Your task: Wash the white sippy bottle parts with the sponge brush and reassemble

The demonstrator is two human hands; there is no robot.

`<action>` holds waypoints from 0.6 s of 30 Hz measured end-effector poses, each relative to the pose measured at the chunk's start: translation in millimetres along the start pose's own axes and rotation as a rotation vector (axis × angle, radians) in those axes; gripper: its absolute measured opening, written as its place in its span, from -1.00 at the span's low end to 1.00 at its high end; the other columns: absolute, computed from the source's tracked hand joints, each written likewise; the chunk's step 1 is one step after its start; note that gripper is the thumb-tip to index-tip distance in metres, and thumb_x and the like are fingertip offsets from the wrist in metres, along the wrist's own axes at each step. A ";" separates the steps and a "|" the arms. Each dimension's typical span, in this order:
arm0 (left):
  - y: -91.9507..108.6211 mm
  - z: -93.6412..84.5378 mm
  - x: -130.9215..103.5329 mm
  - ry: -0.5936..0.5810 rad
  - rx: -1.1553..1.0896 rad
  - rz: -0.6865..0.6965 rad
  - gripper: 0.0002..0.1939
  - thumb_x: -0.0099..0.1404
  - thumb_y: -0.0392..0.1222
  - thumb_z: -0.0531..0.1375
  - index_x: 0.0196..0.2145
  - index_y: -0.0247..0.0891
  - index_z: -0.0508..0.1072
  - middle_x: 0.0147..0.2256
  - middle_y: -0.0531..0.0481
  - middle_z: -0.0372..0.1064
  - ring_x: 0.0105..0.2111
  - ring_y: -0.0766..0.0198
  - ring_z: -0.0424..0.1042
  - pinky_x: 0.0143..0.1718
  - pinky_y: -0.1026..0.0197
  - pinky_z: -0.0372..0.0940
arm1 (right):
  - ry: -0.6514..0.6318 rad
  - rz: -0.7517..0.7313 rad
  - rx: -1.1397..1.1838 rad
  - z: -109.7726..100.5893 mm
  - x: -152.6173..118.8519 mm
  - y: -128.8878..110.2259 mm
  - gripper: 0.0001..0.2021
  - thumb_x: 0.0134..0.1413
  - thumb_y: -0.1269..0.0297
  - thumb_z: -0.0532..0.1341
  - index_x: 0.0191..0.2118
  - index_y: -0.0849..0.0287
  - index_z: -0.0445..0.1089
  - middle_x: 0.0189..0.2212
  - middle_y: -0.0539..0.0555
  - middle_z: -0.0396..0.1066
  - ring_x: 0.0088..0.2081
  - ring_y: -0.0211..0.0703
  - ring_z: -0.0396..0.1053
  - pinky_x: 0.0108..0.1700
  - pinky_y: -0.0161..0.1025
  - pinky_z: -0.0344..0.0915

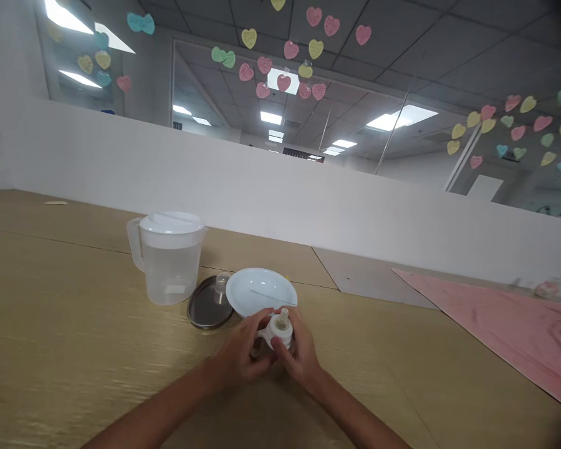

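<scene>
Between my two hands stands a baby bottle with a white collar, a clear nipple on top and a white side handle. My left hand is closed around its left side, by the handle. Fingers of my right hand wrap the collar from the right, the thumb pressed on its front. Most of the bottle's body is hidden by the hands. Just behind them sits a white plate with a thin rod-like thing on it. A small clear cap rests on a round dark metal tray.
A clear plastic pitcher with a white lid stands at the back left of the wooden table. A pink sheet lies on the right, beside a grey panel. A low white wall runs along the back.
</scene>
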State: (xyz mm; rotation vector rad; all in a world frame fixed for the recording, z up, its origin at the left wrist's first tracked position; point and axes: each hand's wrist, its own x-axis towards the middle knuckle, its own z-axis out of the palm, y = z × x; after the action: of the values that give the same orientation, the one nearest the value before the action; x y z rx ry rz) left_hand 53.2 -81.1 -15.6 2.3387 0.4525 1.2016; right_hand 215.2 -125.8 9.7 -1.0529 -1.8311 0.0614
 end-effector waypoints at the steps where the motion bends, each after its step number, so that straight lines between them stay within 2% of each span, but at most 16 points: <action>1: 0.8 0.6 0.0 0.002 -0.005 -0.023 -0.31 0.08 -0.25 0.16 0.13 -0.23 -0.04 -0.07 -0.16 0.29 -0.11 0.11 0.34 -0.09 0.07 0.28 | 0.000 -0.012 -0.009 0.6 -0.5 -0.9 -0.75 0.08 0.15 0.07 -0.16 0.17 0.20 -0.26 0.11 0.29 -0.24 -0.10 0.28 -0.20 -0.16 0.24; 5: 4.7 5.9 -0.5 0.032 -0.002 -0.130 -0.32 0.03 -0.24 0.17 0.10 -0.25 0.01 -0.15 -0.13 0.31 -0.19 0.14 0.36 -0.16 0.09 0.29 | 0.059 0.138 -0.067 5.3 -2.5 -5.2 -0.78 0.04 0.14 0.12 -0.26 0.16 0.20 -0.38 0.05 0.27 -0.35 -0.15 0.27 -0.32 -0.22 0.24; 8: 4.0 7.3 -0.3 0.058 0.069 -0.133 -0.30 0.01 -0.21 0.19 0.10 -0.25 0.02 -0.17 -0.12 0.31 -0.20 0.14 0.36 -0.18 0.09 0.29 | 0.077 0.213 -0.097 8.3 -3.7 -7.0 -0.77 0.02 0.12 0.14 -0.27 0.16 0.19 -0.40 0.03 0.28 -0.38 -0.16 0.28 -0.35 -0.23 0.25; 10: -0.6 1.1 0.8 0.074 0.166 -0.032 -0.30 0.03 -0.13 0.20 0.11 -0.23 0.03 -0.20 -0.10 0.31 -0.22 0.12 0.35 -0.18 0.06 0.27 | 0.070 0.186 -0.121 9.5 -4.3 -6.0 -0.76 0.03 0.10 0.14 -0.26 0.16 0.21 -0.36 0.06 0.30 -0.34 -0.13 0.29 -0.31 -0.20 0.26; 12: -8.6 -12.8 3.0 0.110 0.281 0.126 -0.32 0.07 -0.02 0.19 0.10 -0.23 0.07 -0.18 -0.13 0.30 -0.20 0.07 0.33 -0.16 0.01 0.25 | 0.071 0.134 -0.141 10.6 -4.9 -3.0 -0.72 0.04 0.07 0.15 -0.22 0.16 0.23 -0.30 0.09 0.31 -0.27 -0.09 0.31 -0.24 -0.17 0.28; 13: -13.9 -22.1 4.5 0.170 0.329 0.167 -0.33 0.10 0.04 0.16 0.10 -0.25 0.08 -0.13 -0.18 0.27 -0.15 0.03 0.31 -0.13 -0.01 0.24 | 0.074 0.110 -0.147 11.1 -5.2 -1.0 -0.68 0.03 0.05 0.17 -0.18 0.16 0.23 -0.26 0.11 0.32 -0.23 -0.07 0.31 -0.21 -0.15 0.28; 15: -26.9 -42.0 7.8 0.318 0.380 0.098 -0.40 0.20 0.02 0.07 0.12 -0.31 0.05 -0.01 -0.26 0.18 -0.02 -0.01 0.23 -0.04 -0.04 0.19 | 0.088 0.080 -0.155 11.9 -5.9 3.5 -0.60 0.01 0.02 0.19 -0.09 0.15 0.22 -0.20 0.14 0.32 -0.18 -0.04 0.31 -0.17 -0.14 0.29; 18: -51.3 -64.5 11.7 0.436 0.420 -0.175 -0.57 0.31 -0.11 -0.07 0.10 -0.31 0.11 0.03 -0.24 0.18 0.04 0.08 0.22 0.02 0.00 0.17 | 0.092 0.053 -0.151 11.7 -7.1 9.3 -0.52 0.03 0.02 0.17 0.02 0.15 0.16 -0.15 0.16 0.32 -0.14 0.00 0.31 -0.15 -0.12 0.29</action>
State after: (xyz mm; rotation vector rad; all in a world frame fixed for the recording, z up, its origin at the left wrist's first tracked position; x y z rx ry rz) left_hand 2.9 -16.1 -3.0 2.2871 1.1294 1.6596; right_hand 213.1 -120.3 -5.8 -1.1896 -1.7459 -0.0935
